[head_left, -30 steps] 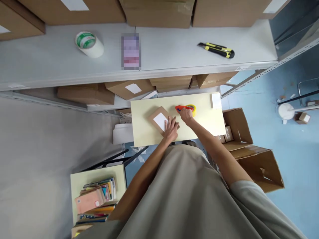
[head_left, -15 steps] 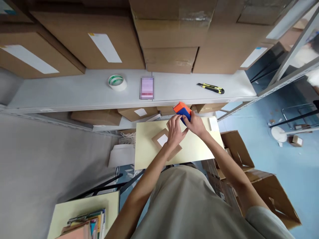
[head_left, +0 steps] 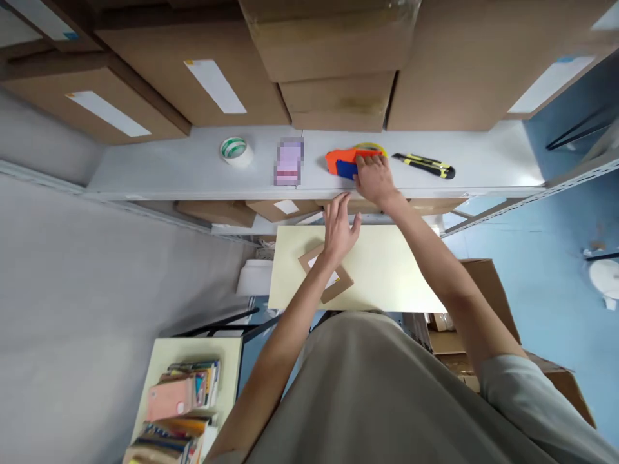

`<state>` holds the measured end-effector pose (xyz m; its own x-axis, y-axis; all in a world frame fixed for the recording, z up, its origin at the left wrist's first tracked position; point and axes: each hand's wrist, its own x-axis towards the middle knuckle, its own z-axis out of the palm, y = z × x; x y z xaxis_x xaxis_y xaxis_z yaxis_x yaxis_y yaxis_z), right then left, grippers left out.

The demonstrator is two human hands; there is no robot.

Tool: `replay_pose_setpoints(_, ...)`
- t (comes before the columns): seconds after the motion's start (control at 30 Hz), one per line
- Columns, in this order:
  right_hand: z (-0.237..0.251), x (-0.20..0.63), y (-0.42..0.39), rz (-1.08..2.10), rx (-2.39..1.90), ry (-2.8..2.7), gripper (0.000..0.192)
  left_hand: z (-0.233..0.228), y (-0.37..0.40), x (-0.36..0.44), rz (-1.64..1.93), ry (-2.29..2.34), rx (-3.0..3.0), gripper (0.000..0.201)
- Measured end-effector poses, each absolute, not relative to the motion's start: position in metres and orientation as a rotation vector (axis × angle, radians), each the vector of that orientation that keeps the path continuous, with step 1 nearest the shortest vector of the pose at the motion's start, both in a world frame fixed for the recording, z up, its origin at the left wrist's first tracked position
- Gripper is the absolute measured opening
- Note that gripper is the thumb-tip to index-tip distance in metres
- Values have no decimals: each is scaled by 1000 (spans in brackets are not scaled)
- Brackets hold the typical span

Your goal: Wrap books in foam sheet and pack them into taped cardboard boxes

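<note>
We have moved the orange-and-blue tape dispenser [head_left: 345,165] from above the table [head_left: 396,270] to the shelf [head_left: 188,161], so the tool now sits apart from the carton [head_left: 339,290] on the table. Our right hand [head_left: 374,177] grasps it from above; our left hand [head_left: 338,231] is empty, fingers spread. Our left arm [head_left: 290,325] partly screens the carton. The cutter [head_left: 425,165] lies just beside the dispenser.

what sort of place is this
Probably a storeroom or packing area: labelled cardboard boxes stand on a long grey shelf, and the right hand grips an orange and blue tape dispenser there, beside a box cutter.
</note>
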<state>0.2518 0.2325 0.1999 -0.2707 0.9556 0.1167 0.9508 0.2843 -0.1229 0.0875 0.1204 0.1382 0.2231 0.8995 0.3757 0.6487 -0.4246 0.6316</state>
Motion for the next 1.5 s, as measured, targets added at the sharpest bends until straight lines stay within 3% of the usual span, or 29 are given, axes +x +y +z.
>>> replay_pose_setpoints(0.13,205,253,202,19,-1657,-2221,76,82,83,63,756,1553,2077,53)
replay_pose_setpoints(0.23,186,255,152,50,-1606,-2091,97,32,46,33,526,1650,1953,57)
replay_pose_setpoints(0.3,147,257,110,286,-1679,-2106,89,6,18,17,386,1703,1879,59)
replay_pose_setpoints(0.43,39,258,19,1080,-1966,-2178,56,-18,-28,13,174,1717,1838,63)
replay_pose_setpoints(0.57,-27,254,-39,1544,-1973,-2222,48,-21,-46,28,106,1753,1849,65)
replay_pose_setpoints(0.9,-32,213,-24,1641,-1732,-2335,48,-24,-44,28,17,1737,1874,67)
replay_pose_setpoints(1.07,-38,212,-24,1727,-1781,-2264,66,-24,-35,39,13,1687,1881,53)
replay_pose_setpoints(1.17,-42,219,-32,1987,-1898,-1789,68,-22,-34,42,57,1684,1877,51)
replay_pose_setpoints(1.3,-50,222,-43,2362,-1841,-871,43,-17,-31,36,106,1700,1902,54)
replay_pose_setpoints(1.5,-48,204,-46,2299,-1551,252,36,-17,39,6,225,1766,1888,71)
